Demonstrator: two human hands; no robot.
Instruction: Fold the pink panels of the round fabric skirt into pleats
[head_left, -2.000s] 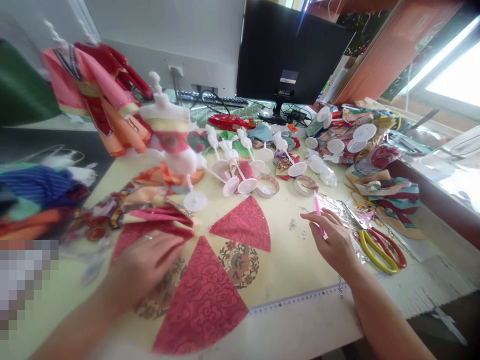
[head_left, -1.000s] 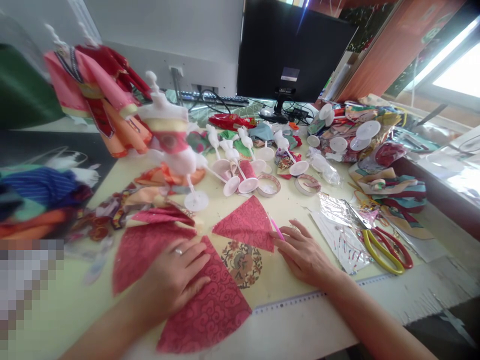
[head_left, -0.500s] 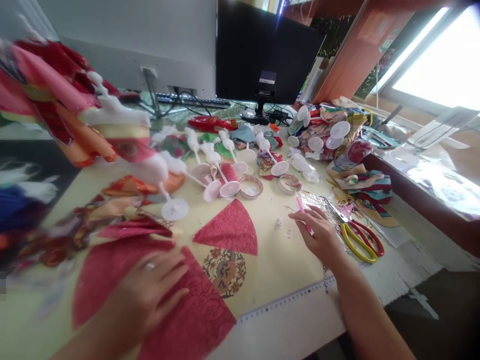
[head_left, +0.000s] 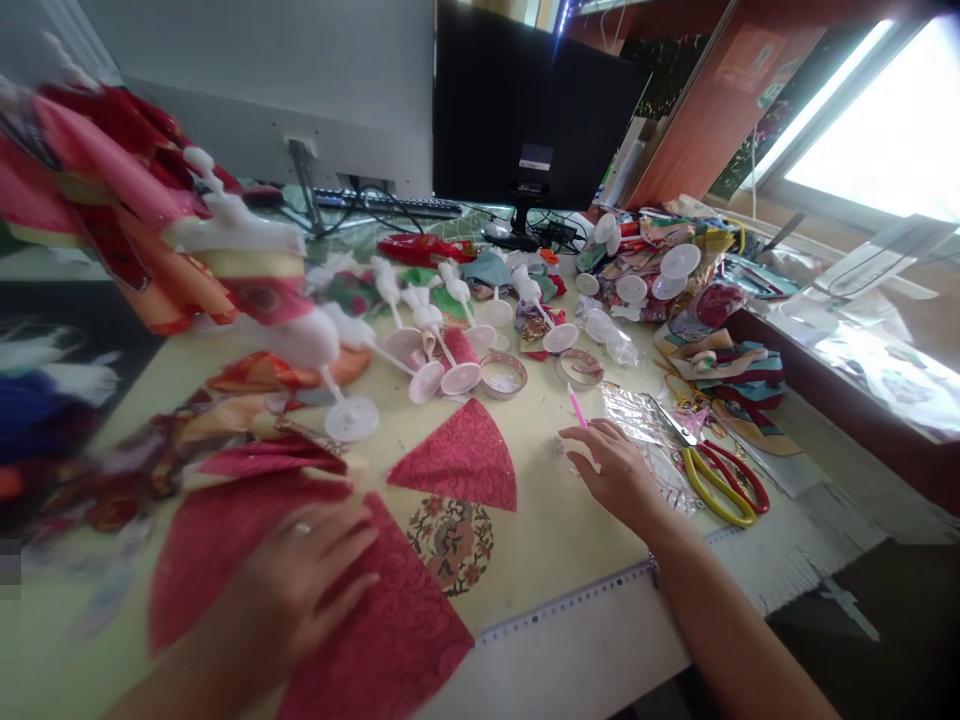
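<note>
My left hand (head_left: pixel 296 575), with a ring on one finger, lies flat and open on a large piece of red patterned fabric (head_left: pixel 405 620). A smaller red fan-shaped fabric piece (head_left: pixel 465 455) lies just beyond it. Between these pieces sits a round floral motif (head_left: pixel 451 545). Over the table to the right, my right hand (head_left: pixel 611 465) has its fingers closed around a slim pink pen (head_left: pixel 576 408), whose far end points up and away. Small pale scraps (head_left: pixel 556 447) lie beside its fingertips.
Scissors (head_left: pixel 712 475) with yellow and red handles lie right of my right hand. A ruler (head_left: pixel 555 605) runs along the front. Several small white mannequins (head_left: pixel 427 310) and two tape rolls (head_left: pixel 503 375) stand behind; a monitor (head_left: pixel 525 120) is at the back.
My right hand has shifted left with the pink pen, nearer to the small pale scraps. My left hand has stayed on the red fabric.
</note>
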